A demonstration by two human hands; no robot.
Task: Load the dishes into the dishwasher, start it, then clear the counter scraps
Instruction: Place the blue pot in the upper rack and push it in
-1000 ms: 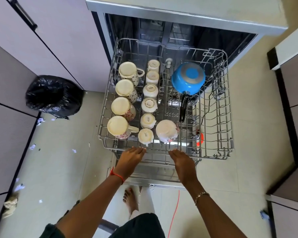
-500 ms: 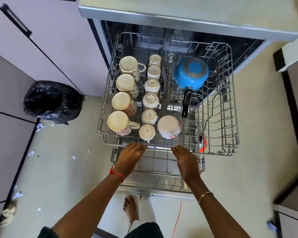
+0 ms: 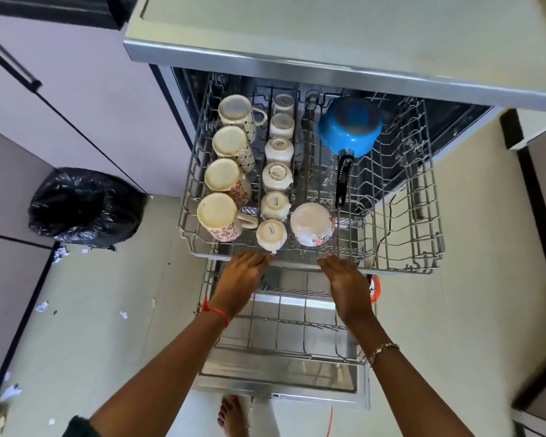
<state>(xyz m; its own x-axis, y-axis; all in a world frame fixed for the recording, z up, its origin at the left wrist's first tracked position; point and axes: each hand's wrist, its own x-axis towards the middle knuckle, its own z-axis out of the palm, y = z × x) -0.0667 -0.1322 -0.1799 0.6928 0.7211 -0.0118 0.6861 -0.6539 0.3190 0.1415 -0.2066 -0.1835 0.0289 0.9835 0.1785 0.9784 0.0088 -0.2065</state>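
Observation:
The dishwasher's upper wire rack (image 3: 423,216) stands partly pulled out. It holds several upturned patterned mugs (image 3: 221,181) on the left, a row of small white cups (image 3: 276,175) in the middle, a white bowl (image 3: 311,223) and a blue saucepan (image 3: 349,126) with a black handle. My left hand (image 3: 238,283) and my right hand (image 3: 347,288) both press with straight fingers against the rack's front rail. Below them lie the lower rack (image 3: 284,335) and the open door (image 3: 281,386).
A bin lined with a black bag (image 3: 82,206) stands on the floor at the left, with paper scraps (image 3: 41,305) scattered around it. Cabinet fronts (image 3: 60,89) line the left side and a counter (image 3: 328,33) tops the dishwasher. My bare foot (image 3: 232,414) is near the door's edge.
The upper rack has slid back into the dishwasher under both hands. More of the lower rack and door shows in front of it now.

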